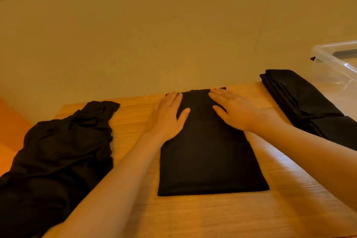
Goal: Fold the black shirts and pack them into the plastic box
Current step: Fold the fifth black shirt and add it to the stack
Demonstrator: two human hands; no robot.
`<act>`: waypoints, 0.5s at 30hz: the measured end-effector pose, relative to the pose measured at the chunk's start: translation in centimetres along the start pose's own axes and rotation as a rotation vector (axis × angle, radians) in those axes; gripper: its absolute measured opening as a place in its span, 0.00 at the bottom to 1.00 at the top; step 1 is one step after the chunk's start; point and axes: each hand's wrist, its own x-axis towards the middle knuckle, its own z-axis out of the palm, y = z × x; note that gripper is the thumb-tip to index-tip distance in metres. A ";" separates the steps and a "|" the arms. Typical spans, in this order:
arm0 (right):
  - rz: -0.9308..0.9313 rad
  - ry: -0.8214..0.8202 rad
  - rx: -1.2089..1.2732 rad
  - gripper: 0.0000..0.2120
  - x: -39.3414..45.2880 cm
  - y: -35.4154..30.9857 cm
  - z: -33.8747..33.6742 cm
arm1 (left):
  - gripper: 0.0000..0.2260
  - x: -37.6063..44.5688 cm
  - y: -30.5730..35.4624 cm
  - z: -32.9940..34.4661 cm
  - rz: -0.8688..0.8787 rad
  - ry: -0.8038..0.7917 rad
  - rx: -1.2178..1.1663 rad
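A black shirt [208,160] folded into a long narrow strip lies in the middle of the wooden table [193,216]. My left hand [167,116] lies flat on its far left part, fingers straight. My right hand [234,110] presses flat on its far right part. A pile of unfolded black shirts [58,156] lies crumpled at the left. Folded black shirts [301,100] are stacked at the right. The clear plastic box [336,63] stands at the far right, behind the folded stack.
A beige wall [173,25] rises right behind the table's far edge. An orange surface [11,127] shows at the left, beyond the table.
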 end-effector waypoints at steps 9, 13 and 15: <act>-0.142 -0.284 0.041 0.28 -11.5 -5.9 -1.0 | 0.31 -13.0 2.6 -1.8 0.252 -0.266 0.005; -0.158 -0.252 0.018 0.30 -15.4 -6.2 -0.4 | 0.32 -17.2 1.6 -2.2 0.246 -0.284 -0.025; -0.177 -0.223 0.006 0.31 -17.1 -6.0 0.0 | 0.31 -18.7 0.9 -2.2 0.251 -0.230 -0.099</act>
